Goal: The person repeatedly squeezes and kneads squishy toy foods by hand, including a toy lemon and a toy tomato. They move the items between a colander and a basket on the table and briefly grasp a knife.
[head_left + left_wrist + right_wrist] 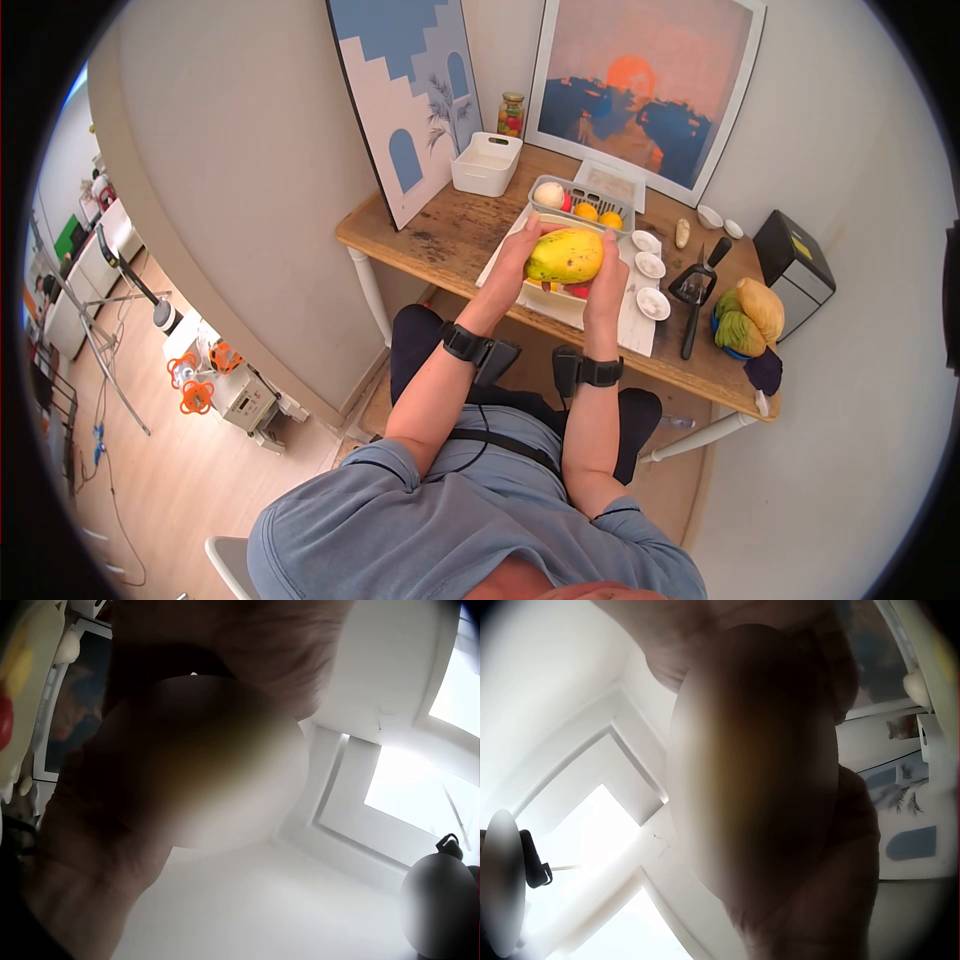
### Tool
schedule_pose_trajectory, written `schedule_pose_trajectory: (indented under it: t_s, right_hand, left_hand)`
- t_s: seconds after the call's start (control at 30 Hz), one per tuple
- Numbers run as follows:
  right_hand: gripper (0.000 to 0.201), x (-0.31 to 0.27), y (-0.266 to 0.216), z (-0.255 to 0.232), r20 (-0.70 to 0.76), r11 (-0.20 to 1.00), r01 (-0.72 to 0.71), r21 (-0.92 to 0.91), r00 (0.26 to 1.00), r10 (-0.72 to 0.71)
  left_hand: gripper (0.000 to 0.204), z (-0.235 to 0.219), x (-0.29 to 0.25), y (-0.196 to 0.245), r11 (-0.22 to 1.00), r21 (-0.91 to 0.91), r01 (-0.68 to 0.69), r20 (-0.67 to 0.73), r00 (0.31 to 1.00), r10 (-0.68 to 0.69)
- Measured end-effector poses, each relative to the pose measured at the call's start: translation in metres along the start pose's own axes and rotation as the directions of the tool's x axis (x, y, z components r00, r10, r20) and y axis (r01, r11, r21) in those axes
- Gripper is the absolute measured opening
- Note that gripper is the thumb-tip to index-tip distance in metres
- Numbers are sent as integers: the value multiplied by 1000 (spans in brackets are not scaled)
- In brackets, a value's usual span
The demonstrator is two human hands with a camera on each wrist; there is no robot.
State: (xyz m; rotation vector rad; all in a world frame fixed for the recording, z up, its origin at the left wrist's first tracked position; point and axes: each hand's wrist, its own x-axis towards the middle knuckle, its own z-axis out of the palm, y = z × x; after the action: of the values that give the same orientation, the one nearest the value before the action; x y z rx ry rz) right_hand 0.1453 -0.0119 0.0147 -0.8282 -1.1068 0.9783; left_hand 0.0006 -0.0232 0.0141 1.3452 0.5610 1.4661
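A yellow papaya (566,255) with green patches and dark specks is held up between both hands, over the front part of the table. The left hand (516,252) grips its left end and the right hand (608,278) its right end. Beneath it, partly hidden by the fruit and hands, is a pale container with red and yellow things inside. In the left wrist view the papaya (202,761) is a blurred shape between the two hands, and so is the papaya (750,765) in the right wrist view.
Behind stands a grey basket (629,214) with oranges, a red item and a white ball. Small white bowls (650,265) line the white board (640,325). To the right are black-handled tools (692,288), yellow-green produce (745,315) and a black box (795,255). A white bin (486,172) stands left.
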Motion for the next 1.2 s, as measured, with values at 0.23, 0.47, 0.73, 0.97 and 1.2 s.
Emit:
schedule_pose_trajectory:
  t_s: [0.23,0.47,0.73,0.97,1.2]
  right_hand:
    - [43,6,9,-8,60,969,-110,222,993,99]
    - [51,7,8,-10,-50,994,-92,52,994,95]
    - [49,0,6,1,-60,997,82,-11,995,-82]
    - [38,-2,5,5,12,946,211,-245,977,-214]
    - [36,-7,-2,7,67,834,371,-409,924,-377]
  left_hand:
    - [63,3,1,1,996,-94,-3,232,972,25]
    - [72,4,2,1,997,-52,51,261,965,-35]
    - [68,0,6,-7,995,73,-70,228,972,52]
    - [45,4,9,-7,989,146,14,-131,991,5]
    - [54,-4,14,-16,940,339,48,-281,958,53]
